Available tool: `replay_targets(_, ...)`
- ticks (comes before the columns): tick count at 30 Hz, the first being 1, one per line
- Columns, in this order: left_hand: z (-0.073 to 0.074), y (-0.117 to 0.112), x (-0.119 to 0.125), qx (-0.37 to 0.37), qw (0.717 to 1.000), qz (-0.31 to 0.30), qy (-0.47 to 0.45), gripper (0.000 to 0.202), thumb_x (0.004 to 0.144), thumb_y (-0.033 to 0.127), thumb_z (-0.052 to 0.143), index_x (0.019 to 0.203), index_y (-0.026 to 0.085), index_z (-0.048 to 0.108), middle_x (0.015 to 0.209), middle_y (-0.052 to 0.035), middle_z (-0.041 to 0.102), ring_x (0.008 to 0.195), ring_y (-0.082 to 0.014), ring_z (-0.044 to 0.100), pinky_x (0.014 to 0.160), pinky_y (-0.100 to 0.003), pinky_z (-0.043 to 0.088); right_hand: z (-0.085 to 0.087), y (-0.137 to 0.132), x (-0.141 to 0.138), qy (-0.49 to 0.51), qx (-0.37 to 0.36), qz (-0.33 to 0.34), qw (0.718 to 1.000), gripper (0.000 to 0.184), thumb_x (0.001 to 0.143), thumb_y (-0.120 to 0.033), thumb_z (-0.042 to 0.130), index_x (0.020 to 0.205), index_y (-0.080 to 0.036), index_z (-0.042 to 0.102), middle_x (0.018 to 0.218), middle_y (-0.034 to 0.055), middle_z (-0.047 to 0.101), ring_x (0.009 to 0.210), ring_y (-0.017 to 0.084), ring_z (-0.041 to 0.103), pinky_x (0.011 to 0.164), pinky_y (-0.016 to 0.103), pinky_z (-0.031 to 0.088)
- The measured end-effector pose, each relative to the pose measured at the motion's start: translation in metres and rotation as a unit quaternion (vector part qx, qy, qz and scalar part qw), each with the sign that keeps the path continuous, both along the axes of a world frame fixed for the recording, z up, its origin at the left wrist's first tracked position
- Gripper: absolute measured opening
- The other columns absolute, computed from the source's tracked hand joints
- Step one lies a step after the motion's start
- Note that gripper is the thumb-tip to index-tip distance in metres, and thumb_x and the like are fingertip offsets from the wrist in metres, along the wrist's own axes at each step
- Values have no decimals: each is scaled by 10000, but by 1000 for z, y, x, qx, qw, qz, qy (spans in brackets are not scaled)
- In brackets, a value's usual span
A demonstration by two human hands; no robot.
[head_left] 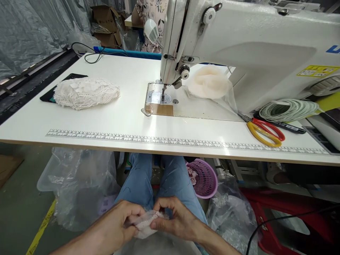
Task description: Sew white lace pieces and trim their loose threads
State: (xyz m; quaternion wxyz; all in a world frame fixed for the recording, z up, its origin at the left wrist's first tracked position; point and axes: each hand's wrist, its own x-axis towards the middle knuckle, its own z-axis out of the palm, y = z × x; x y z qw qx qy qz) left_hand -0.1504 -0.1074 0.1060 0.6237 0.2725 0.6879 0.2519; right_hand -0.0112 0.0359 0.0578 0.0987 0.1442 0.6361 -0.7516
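Observation:
Over my lap, below the table edge, my left hand [120, 223] and my right hand [172, 217] pinch a small piece of sheer white lace fabric [146, 225] between them. Both hands have their fingers closed on it, the left at its left end and the right at its upper right. Part of the fabric is hidden behind my fingers. On the table, at the left, a folded bundle of white lace [86, 92] lies on a dark flat object [47, 95]. A pile of cream sheer fabric [209, 82] rests under the arm of the sewing machine [247, 39].
Scissors with red and yellow handles [265, 132] and a coil of pale cord [289, 109] lie at the table's right. A printed ruler [159, 140] runs along its front edge. Below stand a purple basket [205, 179] and plastic bags [82, 184]. Behind the machine is another person [152, 14].

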Motion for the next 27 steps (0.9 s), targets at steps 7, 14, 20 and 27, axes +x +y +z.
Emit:
replay_targets(7,-16,0,6,27,998,42,-23,280,716,324,618,550,190,436,495,88,244,514,-93,201,483,-250,133,10,0,1,0,28,0,1000,334,719,-455,683,699,-135,586,588,-47,421,558,80,349,512,205,280)
replay_targets(14,-17,2,11,21,999,43,-3,333,718,296,568,498,205,336,489,86,225,508,-90,197,475,-258,132,4,1,6,8,48,-9,999,338,728,-467,673,698,-133,629,608,-28,502,579,92,417,536,207,320)
replay_targets(20,-15,3,12,15,999,38,24,303,703,292,548,490,204,352,485,86,225,502,-88,209,470,-250,142,3,3,8,20,100,5,995,336,709,-473,697,768,-144,666,638,-22,546,590,101,467,551,208,346)
replay_targets(27,-17,3,13,17,997,13,69,336,721,334,544,487,203,342,480,78,246,495,-91,225,465,-251,143,2,0,11,41,198,-12,979,284,693,-443,734,775,-181,664,702,-22,610,661,123,520,710,251,376)
